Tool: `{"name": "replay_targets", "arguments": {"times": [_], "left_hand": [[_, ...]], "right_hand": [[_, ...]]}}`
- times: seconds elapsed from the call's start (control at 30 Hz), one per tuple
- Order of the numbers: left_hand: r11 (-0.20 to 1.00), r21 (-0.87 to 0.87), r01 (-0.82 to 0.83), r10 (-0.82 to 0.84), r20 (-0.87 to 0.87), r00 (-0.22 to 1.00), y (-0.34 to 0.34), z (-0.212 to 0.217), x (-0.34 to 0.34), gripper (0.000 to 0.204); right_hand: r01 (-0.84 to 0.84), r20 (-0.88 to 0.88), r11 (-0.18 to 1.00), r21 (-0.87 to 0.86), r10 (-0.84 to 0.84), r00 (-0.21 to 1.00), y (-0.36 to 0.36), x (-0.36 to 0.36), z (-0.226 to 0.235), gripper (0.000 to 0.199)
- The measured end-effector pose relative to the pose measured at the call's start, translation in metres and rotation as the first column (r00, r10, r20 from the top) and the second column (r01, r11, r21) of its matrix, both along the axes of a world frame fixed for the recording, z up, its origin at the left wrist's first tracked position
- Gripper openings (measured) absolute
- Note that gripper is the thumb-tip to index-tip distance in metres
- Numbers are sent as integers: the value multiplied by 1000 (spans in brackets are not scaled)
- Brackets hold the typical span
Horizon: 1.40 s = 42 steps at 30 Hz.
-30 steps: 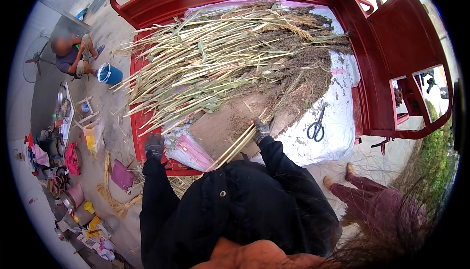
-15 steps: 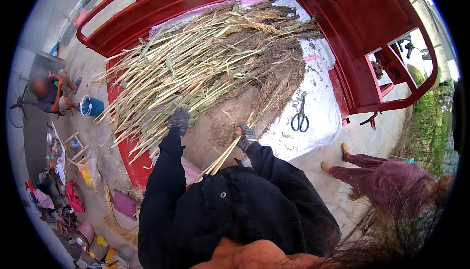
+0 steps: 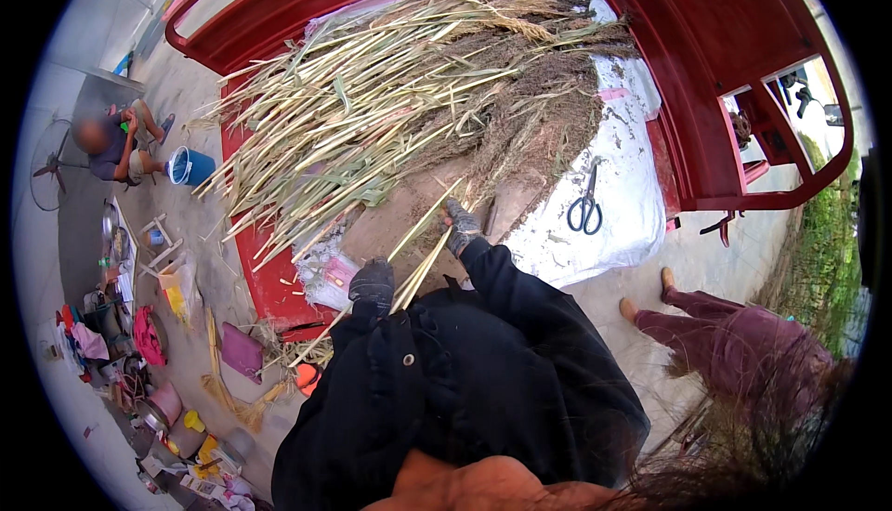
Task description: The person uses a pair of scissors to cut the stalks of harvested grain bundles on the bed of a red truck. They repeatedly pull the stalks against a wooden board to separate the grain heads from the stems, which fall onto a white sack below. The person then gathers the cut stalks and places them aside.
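Dry sorghum stalks (image 3: 325, 130) with brown seed heads (image 3: 544, 107) lie in a thick heap on the bed of a red cart. My right hand (image 3: 461, 228), in a grey glove with bare fingertips showing, is closed round a few pale stalks (image 3: 423, 269) that slant back toward my body. My left hand (image 3: 373, 283), also gloved, is closed lower down, beside my waist. A stalk runs beneath it toward the lower left; its fingers are partly hidden. Black-handled scissors (image 3: 585, 213) rest on the white sheet (image 3: 623, 176), right of my right hand.
The red cart wall (image 3: 688, 93) rises beyond the heap and on the right. A person stands at right in maroon trousers (image 3: 697, 311); another sits at far left by a blue bucket (image 3: 192, 167). Household clutter (image 3: 121, 344) covers the left floor.
My left hand has come off the edge of the heap and back toward my waist, onto the stalks. My right hand still holds its stalks. The view has shifted slightly.
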<state>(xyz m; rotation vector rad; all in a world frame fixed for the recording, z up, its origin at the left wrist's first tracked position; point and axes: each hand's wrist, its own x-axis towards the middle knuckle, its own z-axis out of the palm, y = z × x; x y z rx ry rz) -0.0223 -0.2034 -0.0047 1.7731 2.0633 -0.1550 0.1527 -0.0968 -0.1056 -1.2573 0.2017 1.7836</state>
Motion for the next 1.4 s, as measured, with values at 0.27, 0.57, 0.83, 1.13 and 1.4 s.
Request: {"name": "replay_targets", "arguments": {"times": [0.27, 0.57, 0.83, 1.13, 1.4], "left_hand": [[989, -125, 82, -92, -75, 993, 2, 26, 1, 39], [989, -51, 142, -140, 44, 989, -63, -10, -96, 34], [929, -278, -246, 231, -87, 969, -217, -28, -281, 32], [991, 128, -42, 49, -50, 998, 3, -47, -230, 32], [969, -195, -149, 97, -254, 962, 111, -96, -155, 31]], "right_hand": [[25, 80, 998, -56, -21, 997, -4, -3, 21, 14], [-63, 125, 994, 85, 52, 991, -2, 4, -36, 23], [-1, 104, 998, 56, -5, 995, 3, -2, -22, 21], [81, 168, 994, 69, -92, 982, -7, 14, -62, 26], [49, -102, 999, -6, -49, 994, -11, 19, -28, 22]]}}
